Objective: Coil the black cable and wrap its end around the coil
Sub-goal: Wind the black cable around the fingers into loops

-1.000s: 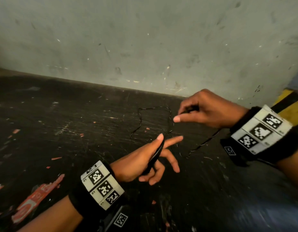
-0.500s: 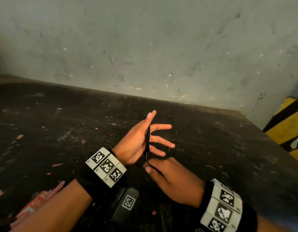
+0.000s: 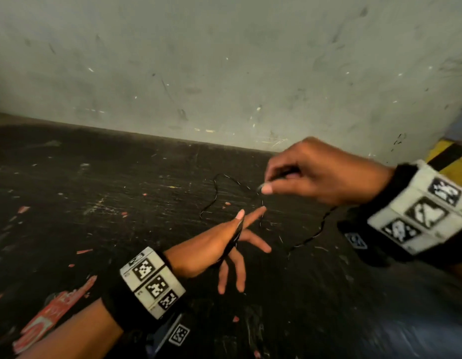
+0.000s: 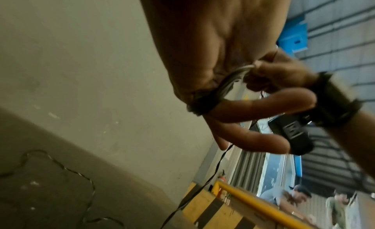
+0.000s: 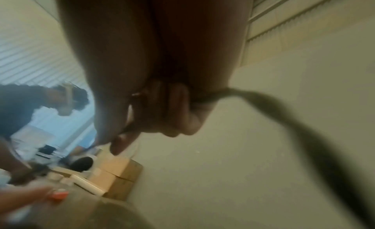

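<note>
A thin black cable (image 3: 215, 193) lies in a loose loop on the dark table (image 3: 95, 203). Part of it is wound as a coil (image 3: 233, 239) round my left hand (image 3: 248, 229), which is held out with thumb and fingers straight and spread. In the left wrist view the coil (image 4: 205, 102) sits at the base of the fingers. My right hand (image 3: 266, 186) hovers above and right of the left fingertips and pinches the cable between thumb and forefinger. A slack stretch (image 3: 318, 229) hangs under the right wrist. The right wrist view shows the cable (image 5: 284, 113) blurred, trailing from the hand.
A scuffed grey wall (image 3: 224, 60) closes the far side of the table. A red sticker (image 3: 43, 325) lies at the near left. A yellow and black striped barrier (image 3: 447, 156) stands at the right, and people (image 4: 288, 197) move in the background.
My right hand has swung from below the left palm up and to the right, carrying the cable over the left fingers. The left hand has dropped slightly and stays spread.
</note>
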